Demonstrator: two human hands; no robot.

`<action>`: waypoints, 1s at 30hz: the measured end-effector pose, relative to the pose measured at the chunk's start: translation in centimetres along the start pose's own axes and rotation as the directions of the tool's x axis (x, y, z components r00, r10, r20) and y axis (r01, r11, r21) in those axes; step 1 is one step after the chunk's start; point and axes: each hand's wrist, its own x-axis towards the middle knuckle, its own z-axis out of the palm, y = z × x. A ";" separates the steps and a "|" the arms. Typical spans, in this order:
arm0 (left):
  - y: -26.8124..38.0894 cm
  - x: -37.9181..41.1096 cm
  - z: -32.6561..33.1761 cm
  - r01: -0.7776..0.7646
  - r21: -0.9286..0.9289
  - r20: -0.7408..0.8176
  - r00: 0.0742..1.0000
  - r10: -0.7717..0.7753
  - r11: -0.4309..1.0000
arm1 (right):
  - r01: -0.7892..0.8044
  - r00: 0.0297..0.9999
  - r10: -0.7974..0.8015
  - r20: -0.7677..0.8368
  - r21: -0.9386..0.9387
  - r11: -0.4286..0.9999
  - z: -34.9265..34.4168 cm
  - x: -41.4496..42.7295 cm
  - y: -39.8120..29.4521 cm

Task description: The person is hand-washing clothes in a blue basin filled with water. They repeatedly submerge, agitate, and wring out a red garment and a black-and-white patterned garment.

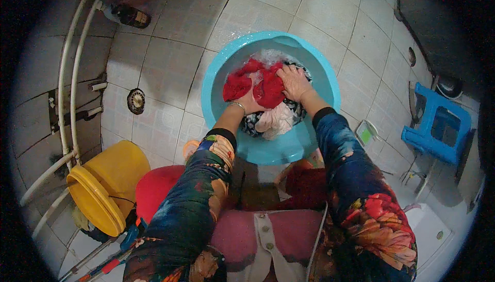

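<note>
A light-blue plastic basin (270,156) stands on the floor in front of me, with foamy water (269,55) in it. Bunched wet red cloth (269,86) lies in the basin between my hands. My left hand (251,102) grips it from the near left, thumb over a fold; a bracelet circles that wrist. From the right, my right hand (294,82) has its fingers curled on the same cloth's edge. Pale pink cloth (276,121) lies nearer me, and black-and-white patterned cloth (299,112) shows beneath and beside my right hand. Parts of both hands are hidden in folds.
On the left, a yellow bucket (112,181) lies tilted beside a red plastic object (158,189) and white pipes (77,69). A floor drain (136,101) sits in the tiles. At right are a blue plastic stool (444,125) and a small white-green item (366,133).
</note>
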 end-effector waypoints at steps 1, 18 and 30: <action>-0.5 0.4 0.8 -0.025 0.035 0.022 0.999 0.025 0.999 | 0.017 1.000 -0.017 0.005 -0.014 1.000 0.1 0.5 0.6; 10.0 -2.3 -8.2 0.190 -0.116 -0.492 0.842 -0.223 0.975 | -0.092 0.992 -0.036 0.121 0.885 0.456 -20.4 -6.6 -3.9; 18.8 -1.8 -17.7 -0.061 -0.310 -0.766 0.607 -0.211 0.949 | 0.147 0.947 0.273 -0.168 0.984 0.096 -26.6 -14.0 -2.1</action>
